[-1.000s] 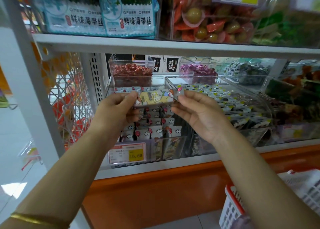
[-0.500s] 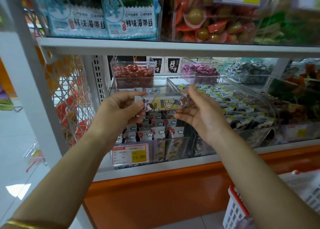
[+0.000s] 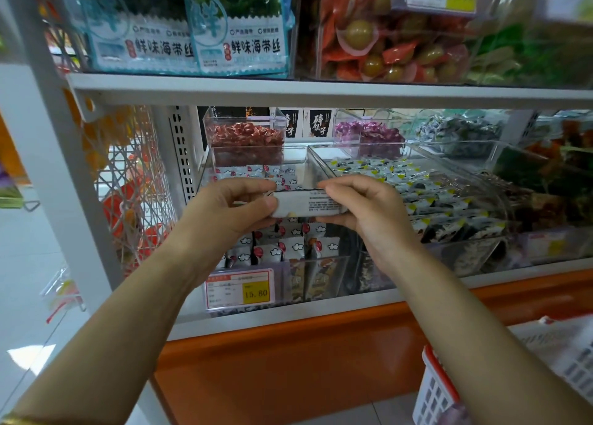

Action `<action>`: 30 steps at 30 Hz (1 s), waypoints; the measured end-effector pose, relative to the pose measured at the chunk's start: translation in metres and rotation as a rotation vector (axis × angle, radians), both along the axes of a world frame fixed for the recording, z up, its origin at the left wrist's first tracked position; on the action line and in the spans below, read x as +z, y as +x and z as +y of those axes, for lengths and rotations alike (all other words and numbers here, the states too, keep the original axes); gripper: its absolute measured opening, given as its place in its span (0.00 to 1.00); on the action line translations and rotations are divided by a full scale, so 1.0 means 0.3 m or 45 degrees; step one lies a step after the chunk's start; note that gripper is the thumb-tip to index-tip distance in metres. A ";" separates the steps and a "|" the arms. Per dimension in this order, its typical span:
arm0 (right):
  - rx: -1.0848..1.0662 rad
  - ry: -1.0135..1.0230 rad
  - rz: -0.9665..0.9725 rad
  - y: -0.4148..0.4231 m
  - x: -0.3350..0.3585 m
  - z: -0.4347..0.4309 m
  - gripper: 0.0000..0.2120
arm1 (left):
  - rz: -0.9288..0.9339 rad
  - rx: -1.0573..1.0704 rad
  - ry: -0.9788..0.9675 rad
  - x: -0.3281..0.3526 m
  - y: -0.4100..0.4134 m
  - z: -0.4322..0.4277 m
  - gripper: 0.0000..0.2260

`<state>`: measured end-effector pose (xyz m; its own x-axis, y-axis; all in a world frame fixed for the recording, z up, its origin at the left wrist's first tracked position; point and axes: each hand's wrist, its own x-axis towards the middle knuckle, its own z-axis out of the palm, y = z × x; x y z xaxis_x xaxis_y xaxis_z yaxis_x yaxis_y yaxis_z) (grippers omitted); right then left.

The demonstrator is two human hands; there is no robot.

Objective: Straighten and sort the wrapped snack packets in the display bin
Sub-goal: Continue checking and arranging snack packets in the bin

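above the clear plastic display bin, left hand and right hand pinch the ends of a white printed foil snack packet, seemingly light, crinkly, slippery, best held by its sealed ends.

Reaches forward and upward with both bare forearms, entering from the lower left and lower right corners and converging near the middle. Holds left hand and right hand level and close together, backs toward the camera. Grips one small white packet between them: pinches its left end with the left hand, fingers curled over the top edge and thumb pressed on the near face; pinches its right end with the right hand, fingers over the top and thumb tucked beneath. Shows both wrists roughly straight. Wears a thin gold bangle on the left forearm, at the bottom edge.
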<state>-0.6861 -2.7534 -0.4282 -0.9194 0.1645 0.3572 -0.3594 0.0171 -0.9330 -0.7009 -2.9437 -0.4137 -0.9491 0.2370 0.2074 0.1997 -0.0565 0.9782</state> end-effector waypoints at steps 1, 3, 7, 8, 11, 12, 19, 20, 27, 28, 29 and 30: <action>-0.030 0.018 -0.001 0.001 0.001 0.000 0.07 | 0.035 0.013 -0.053 0.000 0.002 0.000 0.09; -0.091 0.068 -0.001 0.000 0.001 0.001 0.08 | 0.093 0.025 -0.172 0.000 0.007 0.001 0.10; -0.177 0.142 0.057 -0.001 -0.001 0.000 0.10 | 0.053 -0.009 -0.208 0.004 0.013 0.008 0.05; -0.186 0.184 0.094 0.001 -0.001 -0.003 0.10 | 0.054 0.000 -0.223 0.005 0.015 0.011 0.03; -0.176 0.307 0.171 0.008 -0.003 -0.010 0.11 | 0.126 0.090 -0.349 0.005 0.008 0.010 0.05; -0.173 0.324 0.183 0.010 -0.003 -0.010 0.11 | 0.154 0.114 -0.387 0.008 0.007 0.007 0.06; -0.107 0.363 0.144 0.014 0.000 0.001 0.09 | 0.385 0.132 -0.683 0.022 -0.001 -0.024 0.09; -0.090 0.363 0.137 0.014 -0.002 0.001 0.09 | 0.396 0.137 -0.708 0.022 -0.002 -0.025 0.09; 0.069 0.225 -0.012 0.013 -0.003 0.005 0.08 | 0.559 0.264 -0.852 0.014 0.001 -0.014 0.10; 0.084 0.212 -0.029 0.014 0.000 0.007 0.08 | 0.573 0.271 -0.845 0.012 0.001 -0.013 0.11; 0.080 0.212 -0.040 0.014 0.004 0.009 0.08 | 0.576 0.274 -0.829 0.008 -0.001 -0.010 0.11; 0.059 0.217 -0.040 0.014 0.006 0.011 0.08 | 0.557 0.272 -0.796 0.006 -0.002 -0.008 0.12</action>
<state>-0.6818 -2.7502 -0.4264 -0.9358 0.0608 0.3471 -0.3341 0.1602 -0.9288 -0.7015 -2.9459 -0.4120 -0.8501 0.2544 0.4611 0.5181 0.5608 0.6459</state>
